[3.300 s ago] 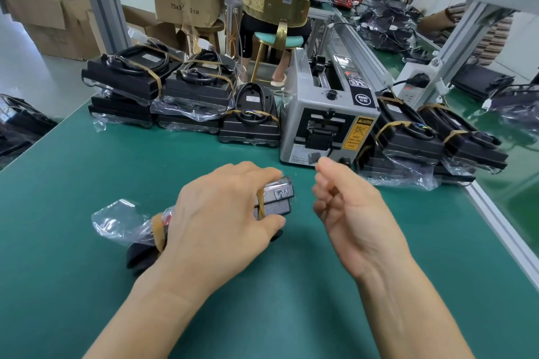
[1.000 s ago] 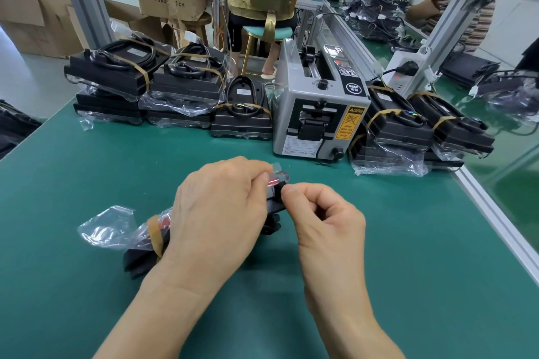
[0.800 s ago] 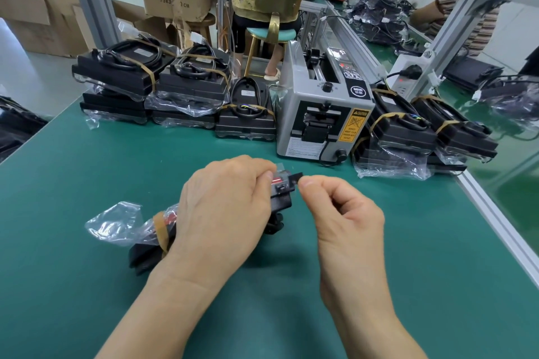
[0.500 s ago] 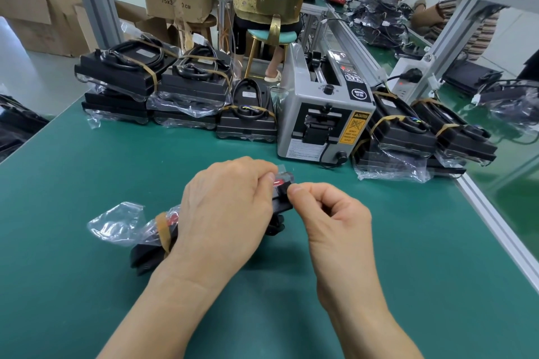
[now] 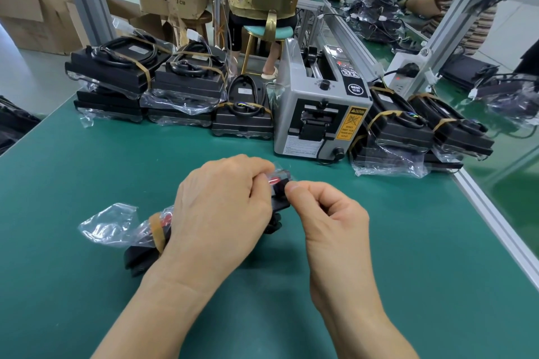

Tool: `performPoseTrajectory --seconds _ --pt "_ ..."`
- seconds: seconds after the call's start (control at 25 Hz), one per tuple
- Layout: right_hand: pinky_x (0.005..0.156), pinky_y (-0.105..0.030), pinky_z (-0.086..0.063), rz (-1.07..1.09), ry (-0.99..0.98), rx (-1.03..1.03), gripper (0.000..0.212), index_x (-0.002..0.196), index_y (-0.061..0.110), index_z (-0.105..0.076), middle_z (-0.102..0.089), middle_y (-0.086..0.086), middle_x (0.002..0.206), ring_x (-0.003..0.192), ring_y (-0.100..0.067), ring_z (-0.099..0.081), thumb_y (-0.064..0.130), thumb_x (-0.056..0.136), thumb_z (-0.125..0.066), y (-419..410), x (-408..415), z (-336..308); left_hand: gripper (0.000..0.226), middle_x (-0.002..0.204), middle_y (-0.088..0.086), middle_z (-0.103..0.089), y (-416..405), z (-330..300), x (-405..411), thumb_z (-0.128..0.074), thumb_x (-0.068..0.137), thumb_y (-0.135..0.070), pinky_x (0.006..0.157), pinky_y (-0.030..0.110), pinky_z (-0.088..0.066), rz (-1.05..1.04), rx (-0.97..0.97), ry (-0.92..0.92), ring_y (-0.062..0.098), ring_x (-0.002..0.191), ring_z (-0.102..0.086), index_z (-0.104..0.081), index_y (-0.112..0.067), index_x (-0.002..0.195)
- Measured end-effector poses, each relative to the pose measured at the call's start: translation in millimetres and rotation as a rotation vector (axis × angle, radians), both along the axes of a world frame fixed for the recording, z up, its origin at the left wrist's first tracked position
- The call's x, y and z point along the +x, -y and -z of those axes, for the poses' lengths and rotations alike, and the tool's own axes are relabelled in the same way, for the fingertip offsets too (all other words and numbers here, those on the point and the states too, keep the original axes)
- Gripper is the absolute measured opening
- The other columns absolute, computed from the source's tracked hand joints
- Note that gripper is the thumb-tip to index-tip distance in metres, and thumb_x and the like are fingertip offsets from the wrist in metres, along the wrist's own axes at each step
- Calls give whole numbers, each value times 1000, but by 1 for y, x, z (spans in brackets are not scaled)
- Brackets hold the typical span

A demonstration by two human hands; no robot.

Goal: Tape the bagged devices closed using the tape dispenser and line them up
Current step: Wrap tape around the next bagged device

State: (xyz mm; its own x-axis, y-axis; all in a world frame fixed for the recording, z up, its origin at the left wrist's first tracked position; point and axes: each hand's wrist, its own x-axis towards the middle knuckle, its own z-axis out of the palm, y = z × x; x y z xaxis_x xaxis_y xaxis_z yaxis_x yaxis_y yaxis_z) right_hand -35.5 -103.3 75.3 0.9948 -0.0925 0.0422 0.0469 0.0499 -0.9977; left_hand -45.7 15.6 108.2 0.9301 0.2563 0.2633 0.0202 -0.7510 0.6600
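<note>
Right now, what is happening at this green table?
A person is working on a bagged device lying on the green table. The left hand holds it down, and the right hand pinches at its far end. The tape dispenser stands behind, with taped devices lined up on both sides.

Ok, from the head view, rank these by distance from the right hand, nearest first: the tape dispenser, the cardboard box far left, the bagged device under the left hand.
From the right hand:
1. Bagged device, touching its fingertips, just left.
2. Tape dispenser, ahead on the mat.
3. Cardboard box, far left, on the floor beyond the table.
</note>
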Motion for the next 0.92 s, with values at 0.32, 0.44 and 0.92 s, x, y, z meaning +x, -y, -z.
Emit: performPoseTrajectory --seconds 0.32,0.44,0.92 --pt "58 -14 -40 -23 -71 93 18 75 -1 -69 -56 -10 73 71 -12 -46 15 83 -68 -4 -3 -3 29 95 -10 -72 -1 1 -1 -46 88 -26 77 35 -47 -1 -14 -4 22 90 -61 -72 -33 97" --pt "57 -15 -38 -8 -84 94 18 75 -1 -69 -55 -9 72 70 -12 -44 16 83 -68 -5 -3 -3 26 97 -10 -72 0 1 -1 -49 88 -24 78 35 -47 0 -24 -7 22 92 -61 -72 -32 99" --pt "48 -6 -36 12 -81 162 18 67 5 -71 -61 5 59 48 3 -44 6 84 -66 -9 -8 -16 25 96 -10 -72 -1 3 1 -52 87 -23 77 34 -47 -11 -9 -2 22 92 -61 -72 -33 99"
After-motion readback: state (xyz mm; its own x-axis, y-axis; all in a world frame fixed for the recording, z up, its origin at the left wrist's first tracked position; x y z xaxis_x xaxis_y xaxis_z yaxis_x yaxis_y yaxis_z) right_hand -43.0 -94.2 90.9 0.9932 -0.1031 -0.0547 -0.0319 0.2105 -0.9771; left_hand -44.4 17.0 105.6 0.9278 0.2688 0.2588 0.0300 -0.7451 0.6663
